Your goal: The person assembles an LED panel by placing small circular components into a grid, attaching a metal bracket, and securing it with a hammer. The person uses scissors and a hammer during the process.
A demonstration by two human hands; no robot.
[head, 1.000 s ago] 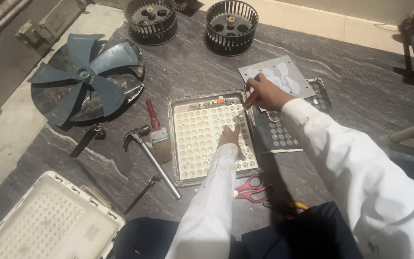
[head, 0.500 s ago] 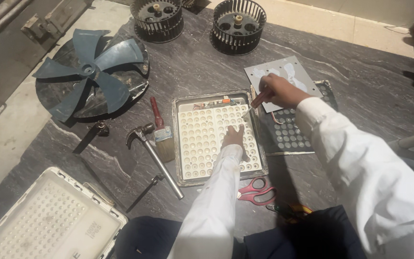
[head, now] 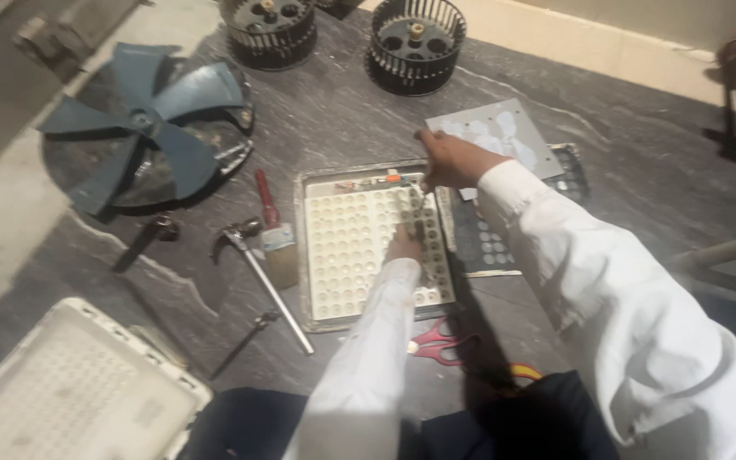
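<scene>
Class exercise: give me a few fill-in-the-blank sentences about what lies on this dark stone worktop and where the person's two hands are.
1. The left hand rests on the white dimpled ____ in the metal frame.
2. The hammer lies to the ____ of that frame.
3. The red-handled scissors lie just ____ the frame, toward the person.
4. The right hand touches the frame's top ____ corner.

Missing words: panel; left; below; right

no packages, labels, signs, screens visible
</scene>
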